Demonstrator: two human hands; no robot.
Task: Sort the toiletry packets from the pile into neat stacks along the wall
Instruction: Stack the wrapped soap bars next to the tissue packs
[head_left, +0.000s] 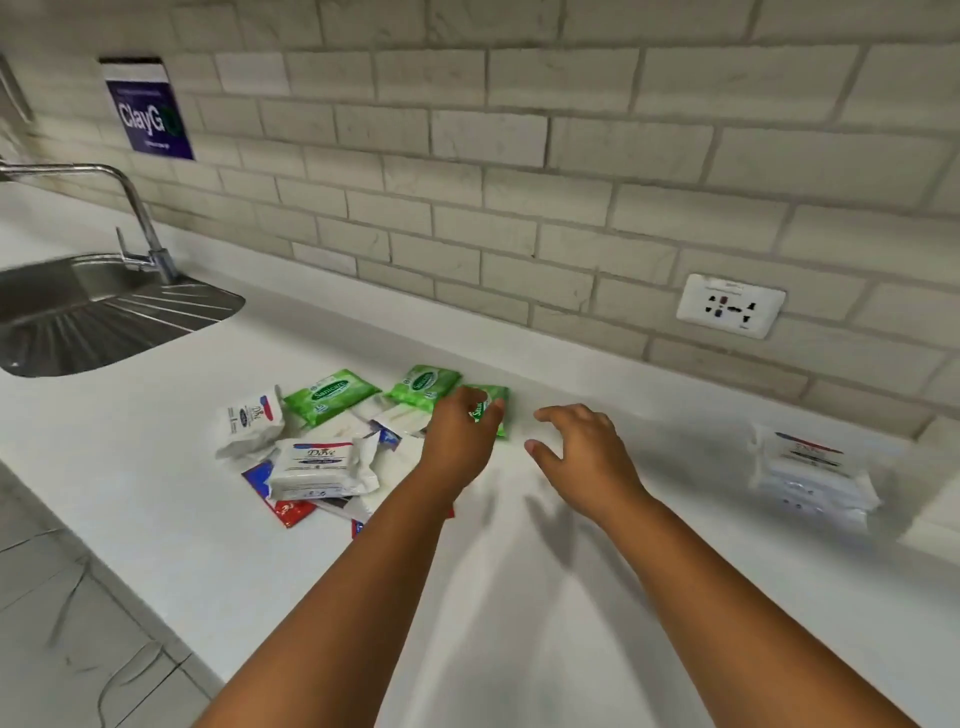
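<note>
Green Sanicare wipes packet (493, 410) under the left hand (460, 436), fingers curled over its label; lifted or flat on the white countertop (519, 597), cannot tell. Right hand (584, 449) just right of that packet, fingers spread, holding nothing. Two more Sanicare packets (332, 394) (425, 385) left of the hand, nearer the tiled wall (519, 182). Dove packets (322, 465) (249, 418) in the pile further left, over red and blue sachets (291, 512). White packet stack (810, 473), blurred, well right. "ClayGo" sign (148, 117) above the sink (104, 312).
</note>
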